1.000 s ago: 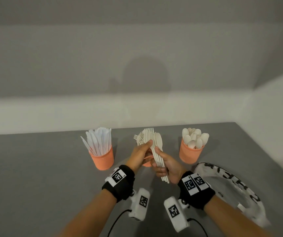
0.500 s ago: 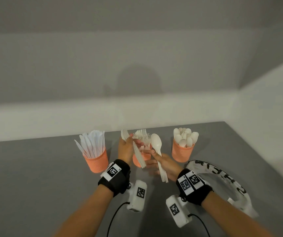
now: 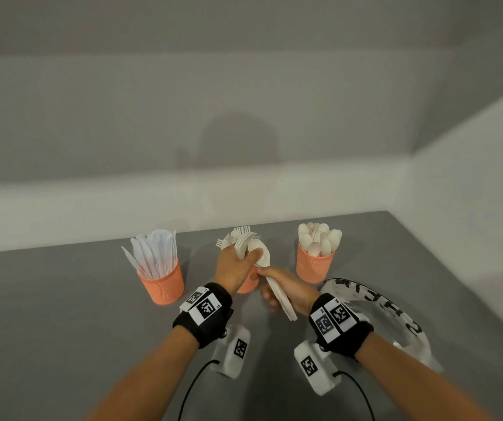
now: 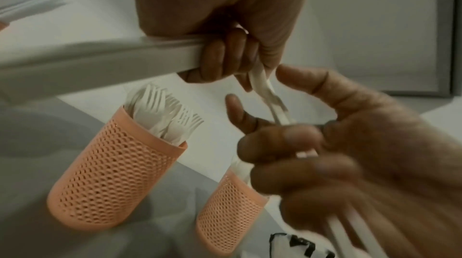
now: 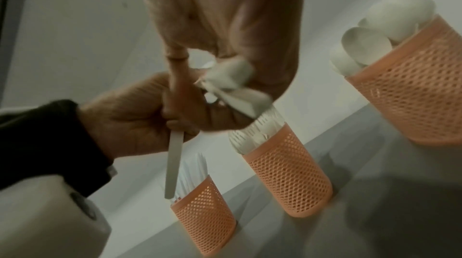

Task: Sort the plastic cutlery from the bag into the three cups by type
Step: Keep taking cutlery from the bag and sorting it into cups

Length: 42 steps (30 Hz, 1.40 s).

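Observation:
Three orange mesh cups stand in a row: knives cup (image 3: 162, 287) on the left, forks cup (image 3: 248, 287) in the middle behind my hands, spoons cup (image 3: 315, 267) on the right. My right hand (image 3: 286, 288) grips a bundle of white cutlery (image 3: 282, 300) by the handles, just in front of the forks cup. My left hand (image 3: 239, 264) closes over the bundle's upper ends. In the right wrist view the left hand (image 5: 140, 120) also holds a white knife (image 5: 172, 163), whose handle points down toward the knives cup (image 5: 205, 220).
The clear bag with black print (image 3: 396, 317) lies on the grey table (image 3: 46, 329) to the right of my right wrist. A white wall runs close behind the cups, and another stands to the right.
Half a second ago my left hand held the knife apart, left of the bundle. It has moved back right and now grips the bundle's top, still holding the knife.

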Each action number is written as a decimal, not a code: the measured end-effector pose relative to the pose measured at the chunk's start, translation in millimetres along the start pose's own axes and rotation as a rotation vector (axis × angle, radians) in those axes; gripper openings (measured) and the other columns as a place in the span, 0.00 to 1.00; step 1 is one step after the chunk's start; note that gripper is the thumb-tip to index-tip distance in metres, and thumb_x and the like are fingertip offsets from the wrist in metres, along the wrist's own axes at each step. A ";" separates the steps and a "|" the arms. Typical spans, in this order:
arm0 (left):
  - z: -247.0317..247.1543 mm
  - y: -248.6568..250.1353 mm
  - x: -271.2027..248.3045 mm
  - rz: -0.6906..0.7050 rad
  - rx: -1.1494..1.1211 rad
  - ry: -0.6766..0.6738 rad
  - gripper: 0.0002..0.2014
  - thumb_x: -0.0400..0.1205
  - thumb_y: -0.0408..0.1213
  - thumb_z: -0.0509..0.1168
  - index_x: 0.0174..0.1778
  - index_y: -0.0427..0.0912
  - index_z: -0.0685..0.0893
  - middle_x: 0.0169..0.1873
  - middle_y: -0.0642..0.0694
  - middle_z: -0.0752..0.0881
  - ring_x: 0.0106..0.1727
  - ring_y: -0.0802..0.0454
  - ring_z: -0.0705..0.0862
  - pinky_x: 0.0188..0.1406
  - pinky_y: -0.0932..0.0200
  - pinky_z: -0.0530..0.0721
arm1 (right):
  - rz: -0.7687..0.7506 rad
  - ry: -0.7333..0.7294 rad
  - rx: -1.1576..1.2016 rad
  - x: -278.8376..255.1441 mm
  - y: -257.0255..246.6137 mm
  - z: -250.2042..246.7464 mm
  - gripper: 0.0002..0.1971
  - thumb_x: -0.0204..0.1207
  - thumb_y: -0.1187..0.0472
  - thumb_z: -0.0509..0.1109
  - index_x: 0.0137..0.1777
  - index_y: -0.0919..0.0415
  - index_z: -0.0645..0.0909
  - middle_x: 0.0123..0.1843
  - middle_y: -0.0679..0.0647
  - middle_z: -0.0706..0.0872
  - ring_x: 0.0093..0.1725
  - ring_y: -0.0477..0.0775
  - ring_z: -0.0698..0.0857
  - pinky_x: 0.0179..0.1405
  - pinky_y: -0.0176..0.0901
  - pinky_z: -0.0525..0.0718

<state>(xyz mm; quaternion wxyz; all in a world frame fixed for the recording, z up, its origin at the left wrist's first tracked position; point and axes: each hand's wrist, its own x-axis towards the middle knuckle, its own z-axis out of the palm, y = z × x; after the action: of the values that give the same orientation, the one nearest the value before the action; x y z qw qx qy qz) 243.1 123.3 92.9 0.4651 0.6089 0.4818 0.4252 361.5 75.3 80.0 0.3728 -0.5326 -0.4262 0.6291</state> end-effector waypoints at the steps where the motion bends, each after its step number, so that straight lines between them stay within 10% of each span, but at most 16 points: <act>1: 1.5 -3.2 0.7 0.029 0.041 0.010 0.02 0.77 0.29 0.68 0.41 0.36 0.85 0.33 0.44 0.87 0.33 0.58 0.84 0.41 0.60 0.82 | -0.051 0.060 0.000 1.1 0.4 -1.0 0.09 0.83 0.58 0.58 0.51 0.64 0.74 0.25 0.54 0.80 0.22 0.47 0.78 0.26 0.39 0.80; 4: 10.9 -9.6 -3.4 0.073 0.087 0.011 0.03 0.78 0.30 0.67 0.45 0.35 0.85 0.38 0.40 0.88 0.41 0.48 0.85 0.48 0.55 0.81 | -0.176 0.159 -0.053 3.0 0.7 -6.1 0.07 0.81 0.68 0.55 0.53 0.64 0.75 0.37 0.61 0.83 0.38 0.56 0.84 0.46 0.50 0.83; 8: 26.0 -4.6 -16.8 0.059 -0.021 -0.101 0.05 0.80 0.35 0.66 0.40 0.39 0.81 0.22 0.50 0.83 0.26 0.57 0.82 0.34 0.65 0.81 | -0.200 0.215 -0.065 -0.8 0.5 -8.0 0.12 0.83 0.68 0.51 0.48 0.61 0.76 0.28 0.51 0.75 0.27 0.43 0.75 0.31 0.34 0.75; 14: 20.3 -20.7 -11.3 -0.153 -0.172 -0.051 0.18 0.85 0.40 0.57 0.29 0.41 0.75 0.09 0.54 0.68 0.14 0.59 0.66 0.15 0.68 0.66 | -0.282 0.494 0.237 -8.0 -3.8 -44.0 0.07 0.67 0.69 0.53 0.40 0.66 0.73 0.35 0.57 0.75 0.31 0.50 0.73 0.33 0.39 0.72; 23: -12.7 4.9 31.1 0.055 -0.214 0.246 0.21 0.87 0.45 0.51 0.28 0.45 0.73 0.25 0.49 0.79 0.23 0.61 0.77 0.33 0.63 0.78 | -0.611 0.825 0.613 -16.4 -62.2 -140.9 0.13 0.71 0.73 0.49 0.29 0.61 0.70 0.14 0.46 0.74 0.17 0.44 0.73 0.31 0.41 0.72; 29: -2.8 12.7 57.1 0.210 -0.161 0.300 0.20 0.88 0.43 0.50 0.30 0.46 0.73 0.30 0.47 0.80 0.36 0.55 0.78 0.44 0.62 0.75 | -0.587 0.789 0.702 2.3 -62.4 -145.7 0.17 0.74 0.75 0.45 0.28 0.60 0.66 0.12 0.47 0.69 0.14 0.44 0.69 0.29 0.41 0.71; 35: 12.1 -6.6 72.1 0.252 -0.116 0.270 0.19 0.88 0.41 0.51 0.29 0.47 0.73 0.30 0.47 0.81 0.31 0.68 0.79 0.38 0.79 0.75 | -0.503 0.755 0.751 19.8 -48.5 -148.2 0.17 0.74 0.74 0.45 0.28 0.60 0.64 0.11 0.49 0.67 0.13 0.45 0.68 0.24 0.38 0.71; 42: 16.9 -38.4 83.3 0.281 0.121 0.244 0.31 0.77 0.63 0.50 0.37 0.33 0.78 0.34 0.37 0.81 0.37 0.52 0.80 0.39 0.62 0.78 | -0.457 0.764 0.646 36.2 -29.1 -147.8 0.17 0.72 0.77 0.47 0.27 0.60 0.67 0.11 0.50 0.71 0.14 0.46 0.72 0.20 0.29 0.75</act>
<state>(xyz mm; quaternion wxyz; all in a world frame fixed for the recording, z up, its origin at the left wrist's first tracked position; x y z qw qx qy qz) 266.6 206.4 57.8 0.3017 0.6411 0.4694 0.5270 502.3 139.7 84.2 0.7727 -0.4755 -0.1505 0.3928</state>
